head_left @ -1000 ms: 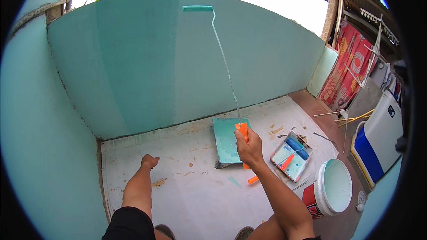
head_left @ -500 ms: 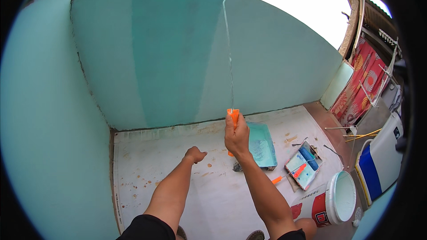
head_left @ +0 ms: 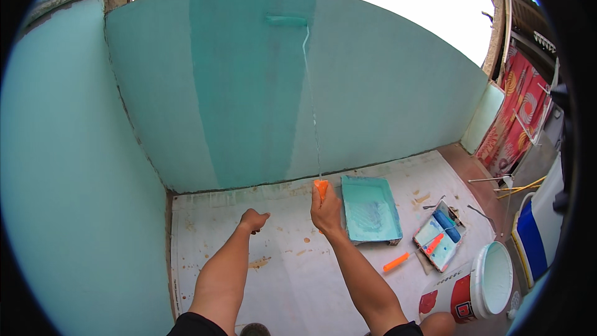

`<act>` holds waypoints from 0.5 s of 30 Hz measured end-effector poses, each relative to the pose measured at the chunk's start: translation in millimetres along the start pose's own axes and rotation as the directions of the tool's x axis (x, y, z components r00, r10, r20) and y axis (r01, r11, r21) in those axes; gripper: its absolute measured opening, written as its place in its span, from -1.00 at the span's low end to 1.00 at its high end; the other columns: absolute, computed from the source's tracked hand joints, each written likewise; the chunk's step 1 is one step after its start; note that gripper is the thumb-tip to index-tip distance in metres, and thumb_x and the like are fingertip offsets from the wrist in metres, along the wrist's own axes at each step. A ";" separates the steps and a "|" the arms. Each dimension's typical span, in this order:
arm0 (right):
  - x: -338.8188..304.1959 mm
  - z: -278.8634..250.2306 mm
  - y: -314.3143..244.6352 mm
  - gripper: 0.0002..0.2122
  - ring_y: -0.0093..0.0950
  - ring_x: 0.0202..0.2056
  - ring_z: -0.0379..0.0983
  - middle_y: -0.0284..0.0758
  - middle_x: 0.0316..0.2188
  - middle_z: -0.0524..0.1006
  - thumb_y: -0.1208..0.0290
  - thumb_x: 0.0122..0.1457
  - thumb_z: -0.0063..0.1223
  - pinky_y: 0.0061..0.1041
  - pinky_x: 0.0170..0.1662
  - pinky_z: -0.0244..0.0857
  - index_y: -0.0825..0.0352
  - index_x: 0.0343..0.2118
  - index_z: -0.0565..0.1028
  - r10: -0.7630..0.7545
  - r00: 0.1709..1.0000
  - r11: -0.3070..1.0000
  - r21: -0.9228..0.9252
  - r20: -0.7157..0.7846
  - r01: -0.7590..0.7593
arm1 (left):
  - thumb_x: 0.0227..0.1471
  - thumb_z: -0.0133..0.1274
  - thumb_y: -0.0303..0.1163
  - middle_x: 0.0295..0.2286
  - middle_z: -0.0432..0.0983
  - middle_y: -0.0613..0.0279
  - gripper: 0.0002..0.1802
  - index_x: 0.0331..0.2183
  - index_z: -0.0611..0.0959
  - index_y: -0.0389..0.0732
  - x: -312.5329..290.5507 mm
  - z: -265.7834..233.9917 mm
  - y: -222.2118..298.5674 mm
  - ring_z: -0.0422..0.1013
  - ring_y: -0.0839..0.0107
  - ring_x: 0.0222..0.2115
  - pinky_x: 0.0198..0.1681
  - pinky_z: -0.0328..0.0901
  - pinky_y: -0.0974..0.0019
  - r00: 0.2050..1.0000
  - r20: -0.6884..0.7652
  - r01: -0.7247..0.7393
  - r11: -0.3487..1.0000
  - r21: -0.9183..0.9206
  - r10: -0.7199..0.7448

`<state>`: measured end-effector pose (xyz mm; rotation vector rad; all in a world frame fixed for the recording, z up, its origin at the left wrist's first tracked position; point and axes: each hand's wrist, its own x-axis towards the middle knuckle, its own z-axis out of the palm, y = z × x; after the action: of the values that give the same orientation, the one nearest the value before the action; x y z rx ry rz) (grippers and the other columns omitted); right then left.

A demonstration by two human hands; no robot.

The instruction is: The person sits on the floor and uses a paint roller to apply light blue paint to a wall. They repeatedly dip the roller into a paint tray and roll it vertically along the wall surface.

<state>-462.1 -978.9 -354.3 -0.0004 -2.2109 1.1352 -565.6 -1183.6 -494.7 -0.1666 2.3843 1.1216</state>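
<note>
My right hand [head_left: 326,213] is closed round the orange handle of a paint roller [head_left: 287,20]. Its long thin metal rod reaches up to the roller head, which lies against the upper part of the wall [head_left: 385,87]. A darker, wet-looking green band [head_left: 242,87] runs down the wall under and left of the roller. My left hand [head_left: 254,220] hangs over the floor sheet with its fingers curled in and nothing visible in them. Just right of my right hand, a paint tray [head_left: 371,208] holds pale green paint.
On the white floor sheet [head_left: 280,292], a smaller tray [head_left: 440,246] carries a blue roller and an orange-handled tool. A white bucket [head_left: 457,289] with a red label stands at the lower right. Farther right are a blue-and-white box [head_left: 535,230] and red patterned cloth [head_left: 516,109].
The roller head has come down from the wall's top edge onto the green band. My right hand has moved lower with the handle. The view has shifted slightly.
</note>
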 end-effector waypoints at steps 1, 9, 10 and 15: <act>-10.6 2.4 8.2 -0.75 0.02 -0.52 0.47 0.00 -0.60 0.48 0.28 0.29 -0.08 -0.14 -0.47 0.28 0.42 -0.31 0.34 0.036 0.999 0.999 -0.007 0.024 -0.036 | 0.07 0.11 0.02 -0.51 0.55 0.06 -0.43 -0.39 0.64 -0.43 2.6 -3.7 -2.1 0.47 0.31 -0.60 -0.56 0.42 0.24 1.000 -0.005 0.012 0.999 -0.041 -0.012; -107.2 23.6 81.4 -0.75 0.17 -0.39 0.47 0.13 -0.50 0.53 0.28 0.26 -0.05 0.00 -0.35 0.34 0.40 -0.21 0.33 0.323 0.928 0.946 -0.089 0.185 -0.311 | 0.09 0.12 -0.05 -0.53 0.46 0.16 -0.52 -0.36 0.61 -0.38 6.8 -50.3 -4.3 0.39 0.38 -0.66 -0.62 0.34 0.26 0.996 -0.084 0.022 0.984 -0.179 -0.038; -119.0 24.5 89.1 -0.73 0.18 -0.38 0.47 0.16 -0.49 0.52 0.27 0.26 -0.06 0.02 -0.33 0.35 0.40 -0.18 0.32 0.301 0.938 0.953 -0.085 0.173 -0.290 | 0.09 0.12 -0.05 -0.53 0.45 0.17 -0.53 -0.37 0.60 -0.37 6.1 -57.6 -6.1 0.38 0.38 -0.66 -0.62 0.33 0.26 0.994 -0.101 0.014 0.983 -0.184 -0.033; -168.4 25.1 115.2 -0.71 0.18 -0.37 0.48 0.17 -0.48 0.52 0.24 0.26 -0.06 0.04 -0.31 0.34 0.41 -0.18 0.32 0.402 0.885 0.911 -0.201 0.233 -0.361 | 0.11 0.11 -0.09 -0.55 0.42 0.19 -0.57 -0.40 0.58 -0.34 -5.4 -70.7 -28.0 0.35 0.40 -0.67 -0.62 0.32 0.27 0.983 -0.151 0.062 0.966 -0.253 -0.102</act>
<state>-374.4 -972.0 -540.1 -0.3872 -2.6174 1.2266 -579.3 -1255.6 -473.4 -0.4545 2.3438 1.4111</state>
